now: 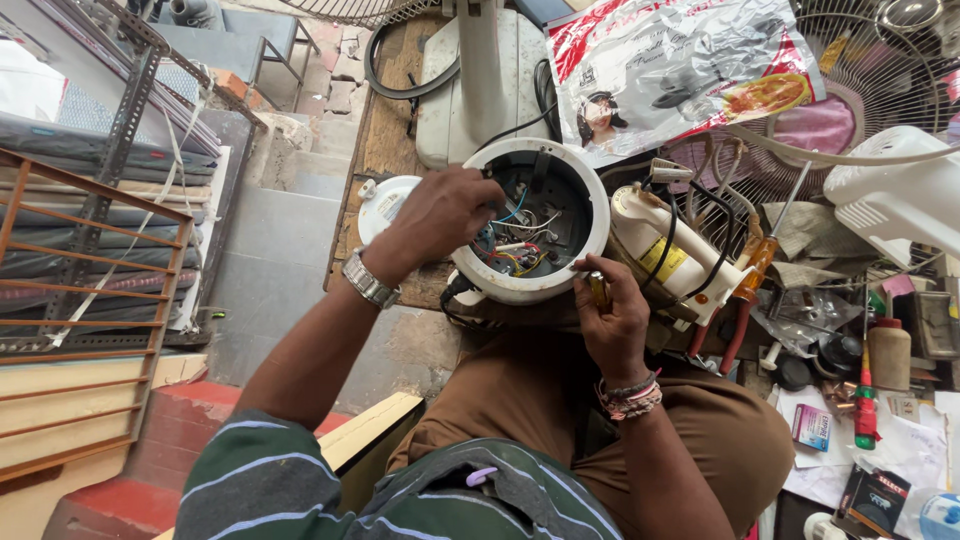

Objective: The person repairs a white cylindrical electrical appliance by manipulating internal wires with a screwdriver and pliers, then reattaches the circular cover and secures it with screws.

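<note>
Round white appliance housing (590, 215), open side up, sits on the person's lap between the two hands, coloured wires (515, 245) exposed inside. Left hand (440, 215) is over the rim on its side, fingers curled down into the wiring; looks like it's pinching or parting leads, but can't tell which one. Right hand (610, 320) is closed around a small yellow-handled tool (598, 292), tip at the near rim of the housing.

My read: this is wiring work inside the base. To do it well, hold the housing steady with the left wrist against the rim, lift only the wire being worked, and bring the tool in low so it doesn't snag neighbouring leads.

Just past the right hand: a cream motor-like unit (665, 250) with a black cable, touching the housing. Further out on that side, an orange-handled screwdriver (757, 262), a green-and-red one (866, 410), small parts, papers. Beyond the left hand: a white round lid (380, 205) on the wooden board (385, 120).
</note>
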